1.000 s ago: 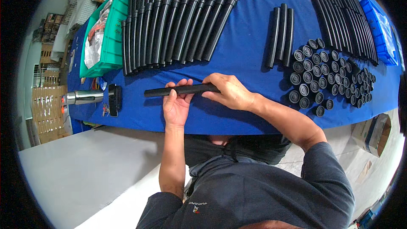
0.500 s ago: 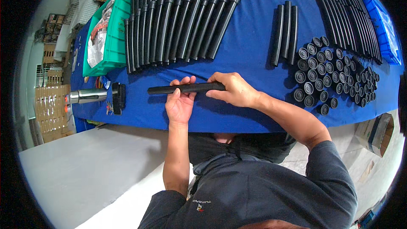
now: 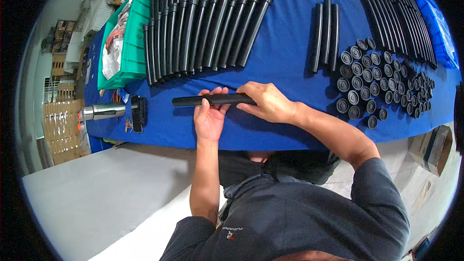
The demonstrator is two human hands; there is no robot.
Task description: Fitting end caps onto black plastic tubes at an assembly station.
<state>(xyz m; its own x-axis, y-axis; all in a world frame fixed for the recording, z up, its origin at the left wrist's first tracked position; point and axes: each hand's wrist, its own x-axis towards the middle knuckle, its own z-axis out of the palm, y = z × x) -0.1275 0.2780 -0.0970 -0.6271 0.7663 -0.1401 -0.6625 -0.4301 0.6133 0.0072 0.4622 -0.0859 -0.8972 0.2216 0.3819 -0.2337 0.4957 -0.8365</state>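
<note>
A black tube (image 3: 189,101) lies level across both hands, just above the blue cloth near the table's front edge. My left hand (image 3: 210,118) is palm up around the tube's middle, thumb in front and fingers behind. Over the tube's right end closes my right hand (image 3: 268,102), which hides that end. Right of it, many round black caps (image 3: 355,83) stand in a loose cluster. Three separate black tubes (image 3: 326,36) lie beyond, and a large row of black tubes with collared ends (image 3: 205,34) fills the far left.
A green crate (image 3: 126,43) with newspaper stands at the left. Nearby lie a steel flask (image 3: 104,111), a black phone-like object (image 3: 139,114) and keys (image 3: 128,125). More thin black tubes (image 3: 394,19) and a blue crate (image 3: 437,29) occupy the far right. The blue cloth (image 3: 285,43) covers the table.
Both hands keep their grip on the tube. The tube has turned slightly between them; the whole scene has shifted a little in view.
</note>
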